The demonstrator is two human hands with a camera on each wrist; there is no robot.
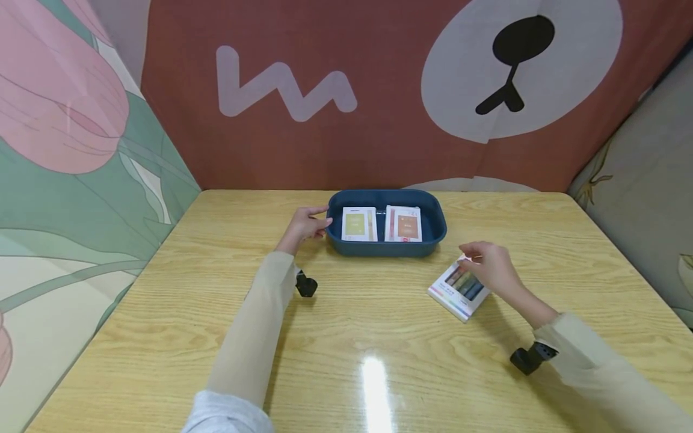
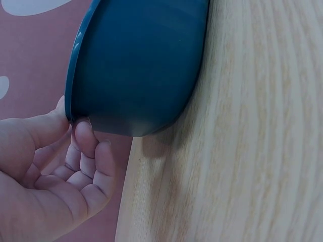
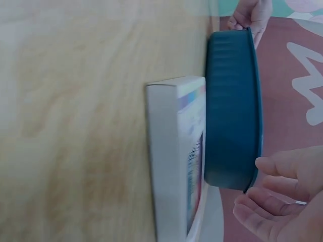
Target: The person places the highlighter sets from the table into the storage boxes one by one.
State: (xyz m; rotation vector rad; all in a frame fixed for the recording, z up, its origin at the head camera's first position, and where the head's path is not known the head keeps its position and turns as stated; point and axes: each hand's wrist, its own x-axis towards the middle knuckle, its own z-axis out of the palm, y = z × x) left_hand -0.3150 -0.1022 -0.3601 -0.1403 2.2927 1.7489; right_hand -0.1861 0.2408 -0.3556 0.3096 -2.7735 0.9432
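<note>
My left hand pinches the rim of a dark blue plastic basket at its left end; the left wrist view shows thumb and fingertip on either side of that rim. Inside the basket lie two flat white boxes, one with a yellow-green panel and one with an orange panel. To the right of the basket, a white box with a window onto several coloured sticks lies slanted on the table. Over its far end hovers my right hand, fingers loosely bent with nothing between them.
The pale wooden table ends at a wall covering with a brown bear print. Floral fabric borders the left side, and another patterned panel borders the right. Dark wrist cameras are strapped at both sleeves.
</note>
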